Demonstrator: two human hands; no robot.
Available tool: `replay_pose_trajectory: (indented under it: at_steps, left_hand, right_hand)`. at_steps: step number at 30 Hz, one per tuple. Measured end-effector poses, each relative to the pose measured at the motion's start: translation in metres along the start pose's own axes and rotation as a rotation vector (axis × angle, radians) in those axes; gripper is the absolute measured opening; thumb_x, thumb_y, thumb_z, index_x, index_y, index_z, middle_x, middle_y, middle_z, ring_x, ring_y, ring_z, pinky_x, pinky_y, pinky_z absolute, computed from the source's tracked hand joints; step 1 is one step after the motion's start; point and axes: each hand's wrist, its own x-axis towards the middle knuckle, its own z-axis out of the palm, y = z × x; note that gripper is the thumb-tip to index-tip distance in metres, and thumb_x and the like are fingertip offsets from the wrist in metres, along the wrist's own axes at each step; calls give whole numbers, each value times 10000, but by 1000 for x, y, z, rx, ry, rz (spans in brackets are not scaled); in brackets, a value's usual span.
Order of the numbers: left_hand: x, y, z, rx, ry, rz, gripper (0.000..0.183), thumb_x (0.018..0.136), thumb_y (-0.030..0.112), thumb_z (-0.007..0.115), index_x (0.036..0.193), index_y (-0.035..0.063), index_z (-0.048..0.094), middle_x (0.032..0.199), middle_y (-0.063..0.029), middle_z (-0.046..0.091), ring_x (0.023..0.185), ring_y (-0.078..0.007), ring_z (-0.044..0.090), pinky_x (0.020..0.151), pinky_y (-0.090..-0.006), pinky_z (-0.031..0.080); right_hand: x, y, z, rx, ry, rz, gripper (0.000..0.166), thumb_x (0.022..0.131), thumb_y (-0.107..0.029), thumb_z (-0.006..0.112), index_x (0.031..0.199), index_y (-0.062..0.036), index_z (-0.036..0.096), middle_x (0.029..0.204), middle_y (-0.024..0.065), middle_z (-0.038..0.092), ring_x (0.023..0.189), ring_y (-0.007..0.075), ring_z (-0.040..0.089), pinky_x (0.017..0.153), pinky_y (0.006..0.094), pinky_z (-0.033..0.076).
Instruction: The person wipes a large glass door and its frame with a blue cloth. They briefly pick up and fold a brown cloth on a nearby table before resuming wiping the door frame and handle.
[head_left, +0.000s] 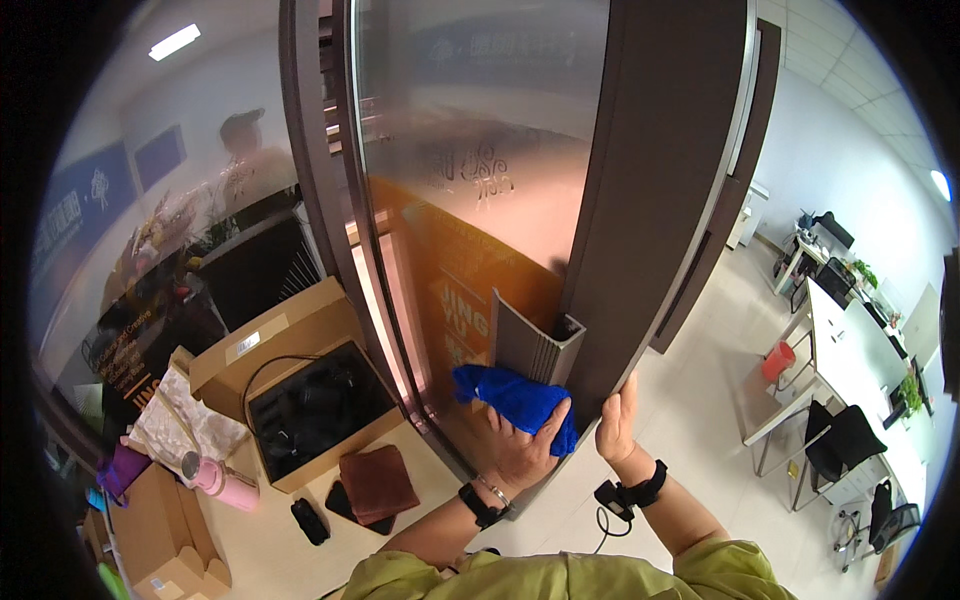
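My left hand (521, 450) is closed on a blue cloth (517, 401), which lies against the lower end of a grey metal door handle (536, 345). The handle is fixed to the dark frame (652, 165) of a glass door (480, 150) with an orange printed panel. My right hand (619, 420) rests against the outer edge of that frame, its fingers pointing up; whether anything is between them and the edge cannot be seen. Both wrists carry black straps, and a small black device with a cable hangs by the right one.
On the table (277, 555) at the left are an open cardboard box (300, 487) with black contents, a pink bottle (225, 484), a folded brown cloth (379, 484), a black case (310, 521) and another carton (161, 525). Desks, black chairs (840, 442) and a red bin (778, 360) stand at the right.
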Motion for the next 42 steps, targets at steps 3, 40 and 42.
replay_pose_trajectory:
  at_steps: [3, 40, 42]
  left_hand:
    - [27, 12, -7, 39, 57, -50, 534, 819, 255, 666, 1331, 131, 578, 1158, -159, 510, 1097, -420, 474, 994, -684, 222]
    - [202, 52, -57, 53, -116, 168, 861, 849, 200, 685, 1522, 54, 168, 1552, -278, 79, 1395, -552, 139, 1112, -631, 208]
    - [215, 43, -63, -2, -114, 233, 812, 877, 197, 652, 1520, 58, 177, 1550, -265, 102, 1379, -562, 170, 1114, -624, 220]
  right_hand:
    - [3, 4, 4, 31, 4, -40, 625, 983, -444, 382, 1341, 68, 387, 1228, 210, 500, 1137, 337, 498, 985, 399, 374]
    - [49, 0, -7, 187, -141, -60, 751, 938, -341, 538, 1467, 62, 191, 1460, 270, 326, 1343, 403, 353, 1112, 433, 283]
    - [50, -21, 4, 123, -30, -83, 774, 911, -300, 575, 1467, 69, 183, 1438, 277, 358, 1326, 399, 380, 1105, 427, 295]
